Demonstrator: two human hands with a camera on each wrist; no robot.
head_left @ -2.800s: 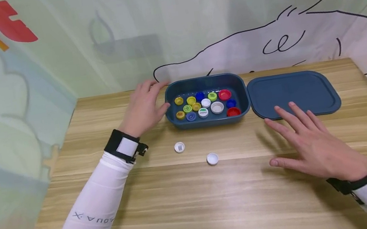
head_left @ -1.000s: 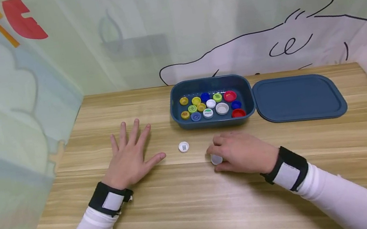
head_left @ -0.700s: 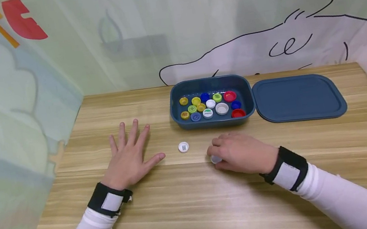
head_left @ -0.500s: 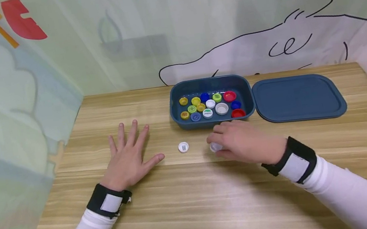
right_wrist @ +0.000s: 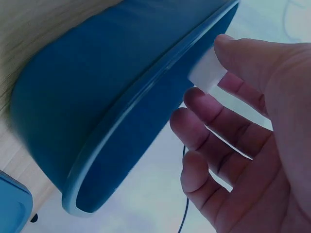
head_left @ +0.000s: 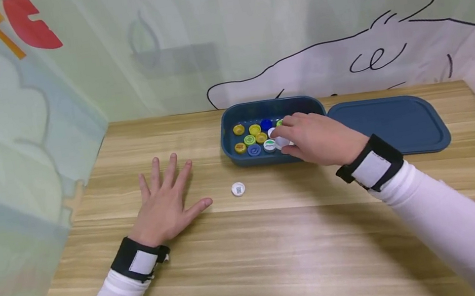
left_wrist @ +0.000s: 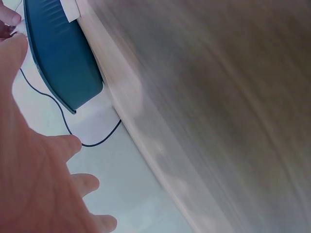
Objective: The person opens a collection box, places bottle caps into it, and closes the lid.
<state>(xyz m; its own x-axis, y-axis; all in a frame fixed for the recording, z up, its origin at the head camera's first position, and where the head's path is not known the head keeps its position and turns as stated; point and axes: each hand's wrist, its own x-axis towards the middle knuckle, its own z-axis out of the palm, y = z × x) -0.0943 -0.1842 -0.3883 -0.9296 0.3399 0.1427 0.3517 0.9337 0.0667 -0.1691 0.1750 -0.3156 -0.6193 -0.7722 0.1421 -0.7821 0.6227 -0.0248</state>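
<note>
My right hand (head_left: pixel 321 136) is over the right part of a dark blue box (head_left: pixel 239 160) and pinches a white bottle cap (right_wrist: pixel 209 73) between thumb and fingers. In the box lie several bottle caps, among them a yellow cap (head_left: pixel 255 129), a green cap (head_left: pixel 249 140) and a blue cap (head_left: pixel 254 150); those at the right are hidden by the hand. My left hand (head_left: pixel 162 213) rests on the table with fingers spread, holding nothing. Between it and the box's front side, another white cap (head_left: pixel 238 189) lies on the wood, a small printed square on it.
To the right of the box lies its flat dark blue lid (head_left: pixel 400 123), partly behind the right wrist. A printed curtain (head_left: pixel 166 41) hangs behind the wooden table (head_left: pixel 254 258) and along its left side.
My right hand has taken hold of the white cap on the table, lifted it and carried it up over the box. My left hand moved from the box's side to the table, then stayed nearly still.
</note>
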